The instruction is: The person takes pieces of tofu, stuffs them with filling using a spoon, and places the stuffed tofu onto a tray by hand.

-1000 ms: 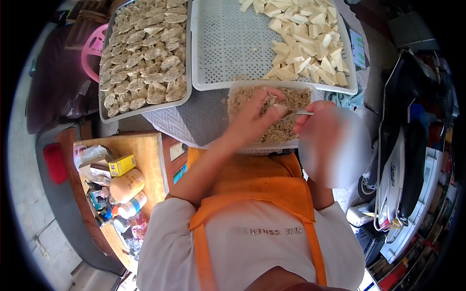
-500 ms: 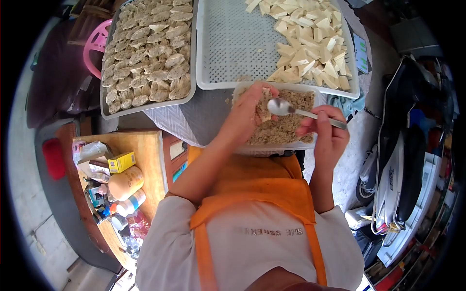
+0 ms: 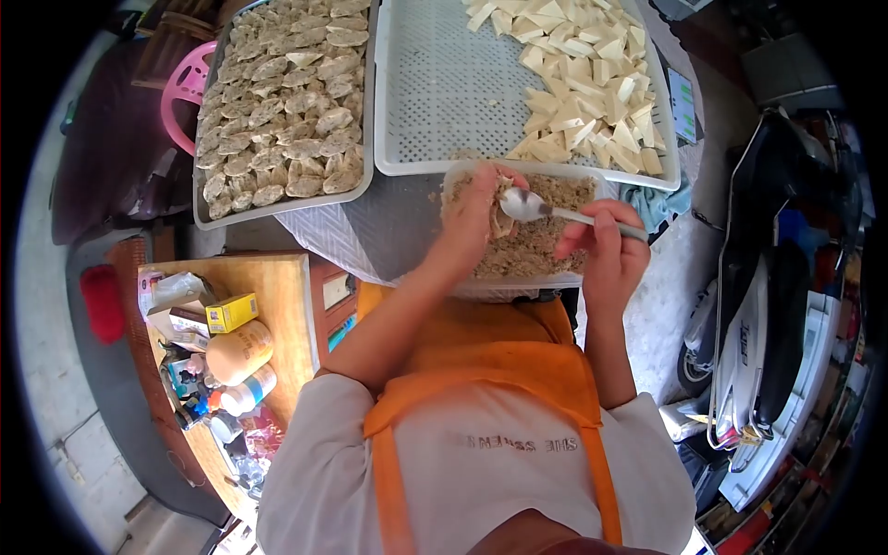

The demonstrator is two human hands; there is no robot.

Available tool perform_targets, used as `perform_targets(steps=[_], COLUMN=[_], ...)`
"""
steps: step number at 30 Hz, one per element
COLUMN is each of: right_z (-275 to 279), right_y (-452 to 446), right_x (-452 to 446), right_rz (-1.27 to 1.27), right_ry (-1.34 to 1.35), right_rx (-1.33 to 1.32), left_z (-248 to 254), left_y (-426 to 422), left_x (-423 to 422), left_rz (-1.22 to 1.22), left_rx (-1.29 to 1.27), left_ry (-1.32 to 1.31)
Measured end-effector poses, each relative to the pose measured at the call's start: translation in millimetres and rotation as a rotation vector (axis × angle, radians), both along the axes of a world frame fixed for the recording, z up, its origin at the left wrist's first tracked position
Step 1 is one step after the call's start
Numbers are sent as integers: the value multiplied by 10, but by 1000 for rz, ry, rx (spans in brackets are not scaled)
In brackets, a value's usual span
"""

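My left hand (image 3: pixel 474 217) is closed around a pale piece (image 3: pixel 502 222) with brownish filling on it, over the left part of a plastic tub. Crumbly brown filling (image 3: pixel 536 252) lies in that tub (image 3: pixel 597 185). My right hand (image 3: pixel 606 248) grips the handle of a metal spoon (image 3: pixel 525 204) at the tub's right side. The spoon's bowl is against the piece in my left hand. Behind the tub, a white perforated tray (image 3: pixel 444 92) bears a heap of pale wedge-cut pieces (image 3: pixel 592 83) on its right side.
A grey-rimmed tray (image 3: pixel 372 111) of filled pieces in rows stands at the back left, beside a pink chair (image 3: pixel 188 88). A wooden table (image 3: pixel 282 287) at the left holds bottles and boxes. A blue cloth (image 3: pixel 661 203) lies right of the tub. A scooter (image 3: pixel 763 305) stands at the right.
Since a second ago, the spoon has come up out of the filling and now meets the piece in my left hand. In the last half second, both hands shifted slightly left.
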State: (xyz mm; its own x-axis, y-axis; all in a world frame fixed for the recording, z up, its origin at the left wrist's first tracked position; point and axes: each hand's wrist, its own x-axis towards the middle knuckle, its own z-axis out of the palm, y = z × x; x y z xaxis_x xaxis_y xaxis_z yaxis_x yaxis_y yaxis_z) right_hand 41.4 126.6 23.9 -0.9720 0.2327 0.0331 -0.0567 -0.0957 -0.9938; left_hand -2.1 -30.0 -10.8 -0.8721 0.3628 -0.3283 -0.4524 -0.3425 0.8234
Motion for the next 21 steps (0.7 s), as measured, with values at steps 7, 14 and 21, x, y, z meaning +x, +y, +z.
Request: perform_targets(steps=[7,14,21], right_z=[-27,-180,-303], right_y=[-1,331,202], right_x=[-2,7,-15], right_rz=[35,-157,-69], right_ry=[-85,-4,-14], right_rx=[22,3,198], left_z=[-62,-103,123], left_y=[-31,-79,-31], left_x=[-5,-41,39], left_rz=[60,-43,17], left_rx=[79,-230,-148], left_ry=[-27,436,220])
